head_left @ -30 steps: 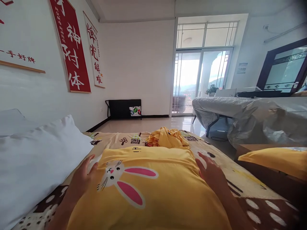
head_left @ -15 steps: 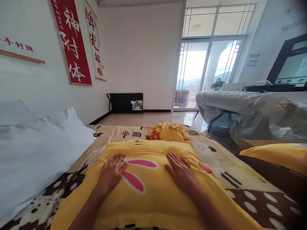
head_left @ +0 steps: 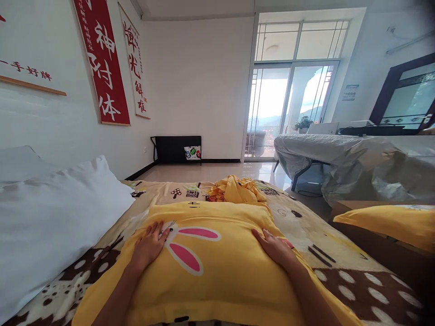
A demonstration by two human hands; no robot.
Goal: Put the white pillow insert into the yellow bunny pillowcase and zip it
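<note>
A plump pillow in a yellow pillowcase (head_left: pixel 224 267) lies in front of me, printed with a white rabbit with pink ears. My left hand (head_left: pixel 149 245) rests flat on its left side, fingers stretched out beside the rabbit's face. On the opposite side, my right hand (head_left: pixel 276 246) lies on the cloth near the pillow's right edge, with its fingers extended. Neither hand grips the fabric. Behind the pillow sits a crumpled yellow cloth (head_left: pixel 238 189). Patterned beige and brown bedding (head_left: pixel 306 235) spreads underneath.
White pillows (head_left: pixel 61 217) stand at the left. To the right, another yellow pillow (head_left: pixel 390 224) lies on a cardboard box (head_left: pixel 343 208). Beyond are a plastic-covered table (head_left: pixel 356 154) and a folded black item (head_left: pixel 170 149) against the wall.
My hands have slid apart: the left a little to the left, the right outward toward the pillow's edge. More of the rabbit's face shows. The camera view has tilted slightly up.
</note>
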